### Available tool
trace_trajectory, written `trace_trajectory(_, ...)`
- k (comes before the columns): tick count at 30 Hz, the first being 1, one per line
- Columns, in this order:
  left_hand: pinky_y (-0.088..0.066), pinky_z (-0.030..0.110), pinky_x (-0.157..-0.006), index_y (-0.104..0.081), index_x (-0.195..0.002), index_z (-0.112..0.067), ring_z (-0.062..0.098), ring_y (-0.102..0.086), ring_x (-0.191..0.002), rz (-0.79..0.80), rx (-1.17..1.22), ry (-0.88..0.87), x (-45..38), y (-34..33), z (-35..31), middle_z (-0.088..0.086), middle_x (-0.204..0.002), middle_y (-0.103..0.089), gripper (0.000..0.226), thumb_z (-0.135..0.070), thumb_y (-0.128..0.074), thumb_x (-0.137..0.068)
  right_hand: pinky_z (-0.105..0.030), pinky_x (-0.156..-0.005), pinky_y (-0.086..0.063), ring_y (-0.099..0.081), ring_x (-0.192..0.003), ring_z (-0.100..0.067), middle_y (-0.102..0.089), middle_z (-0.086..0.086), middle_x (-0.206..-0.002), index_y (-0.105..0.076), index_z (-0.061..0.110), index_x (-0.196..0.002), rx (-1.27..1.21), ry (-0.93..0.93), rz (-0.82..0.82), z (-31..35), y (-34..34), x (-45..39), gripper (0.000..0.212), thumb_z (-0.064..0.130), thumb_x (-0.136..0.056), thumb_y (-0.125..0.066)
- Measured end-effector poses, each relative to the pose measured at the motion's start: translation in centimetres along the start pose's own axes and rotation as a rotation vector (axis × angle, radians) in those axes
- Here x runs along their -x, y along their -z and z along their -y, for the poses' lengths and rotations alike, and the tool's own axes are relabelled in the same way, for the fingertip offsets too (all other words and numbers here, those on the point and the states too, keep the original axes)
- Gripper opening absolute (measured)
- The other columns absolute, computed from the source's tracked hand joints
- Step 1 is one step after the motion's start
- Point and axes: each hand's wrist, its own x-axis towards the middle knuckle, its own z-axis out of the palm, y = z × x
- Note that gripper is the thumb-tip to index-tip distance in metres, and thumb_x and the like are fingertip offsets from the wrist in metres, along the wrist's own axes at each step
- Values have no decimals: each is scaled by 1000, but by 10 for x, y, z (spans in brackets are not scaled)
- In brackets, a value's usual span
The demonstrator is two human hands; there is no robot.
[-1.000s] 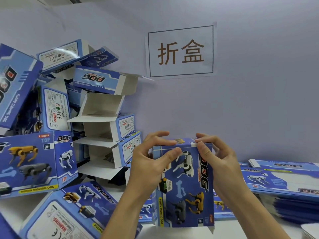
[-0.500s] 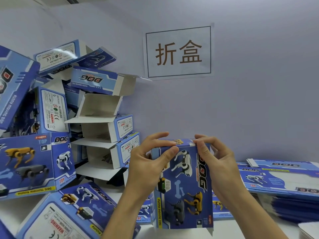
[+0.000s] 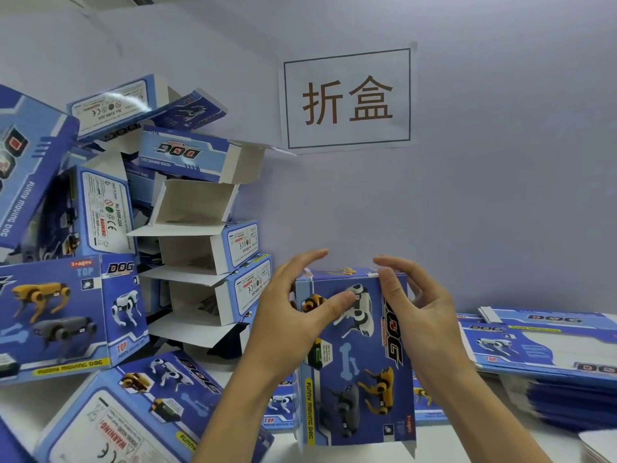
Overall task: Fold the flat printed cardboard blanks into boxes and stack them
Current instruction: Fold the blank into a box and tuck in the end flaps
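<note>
A blue printed dog box [image 3: 357,372] stands upright on the white table in front of me. My left hand [image 3: 287,315] grips its upper left edge, thumb pressed on the front panel and fingers curled over the top. My right hand [image 3: 414,312] holds the upper right corner, thumb on the front and fingers behind the top flap. A stack of flat blanks [image 3: 547,349] lies to the right. Folded boxes [image 3: 200,248] are piled at the left against the wall.
A folded box [image 3: 66,312] stands at the left, another [image 3: 133,409] lies in front of it near the table edge. A paper sign [image 3: 347,100] hangs on the wall. White sheets [image 3: 601,446] show at the bottom right corner.
The box has stayed upright in both hands. My fingers have shifted slightly along its top edge, pressing the top flap down.
</note>
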Motion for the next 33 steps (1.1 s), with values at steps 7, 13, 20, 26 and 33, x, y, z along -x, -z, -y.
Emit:
trace_trajectory(7, -58, 40, -83, -64, -100, -31, 20, -63, -104, -360, 64, -47, -3, -5, 9, 0, -114, -58, 44, -57, -74, -66, -22, -73, -50, -61, -90, -1, -67, 11, -96, -64, 31, -97, 303, 326, -334, -1, -3, -2, 4, 34, -95, -62)
trace_trajectory(13, -55, 19, -63, -63, -109, -38, 9, -68, -83, -745, 320, 120, -7, 3, 21, 7, -117, -63, 41, -61, -70, -76, -19, -47, -41, -54, -49, -13, -64, -4, -59, -71, 9, -75, 214, 142, 169, 3, -14, 4, 27, 18, -91, -52)
trace_trajectory(20, -58, 35, -70, -66, -109, -39, 6, -70, -78, -743, 635, 250, -7, -15, 11, -18, -77, -71, 34, -61, -62, -83, -26, -68, -53, -73, -74, -10, -75, 9, -92, -72, 25, -95, 479, -239, 272, -14, -27, 13, 41, 61, -91, -53)
trace_trajectory(26, -61, 41, -71, -43, -118, -54, 20, -74, -94, -330, 570, 339, 3, -45, 7, -1, -111, -71, 50, -69, -64, -76, -41, -67, -59, -64, -111, -28, -62, -2, -129, -40, 26, -146, -62, -438, -61, -9, -16, -1, 106, 69, -53, -70)
trace_trajectory(33, -41, 40, -106, -26, -148, -33, 14, -50, -127, -150, 342, 418, 10, -48, 10, -12, -135, -54, 93, -63, -68, -71, -37, -66, -54, -69, -97, -27, -72, -1, -107, -44, 32, -135, -37, -363, -248, -10, 30, -16, 80, 48, -64, -76)
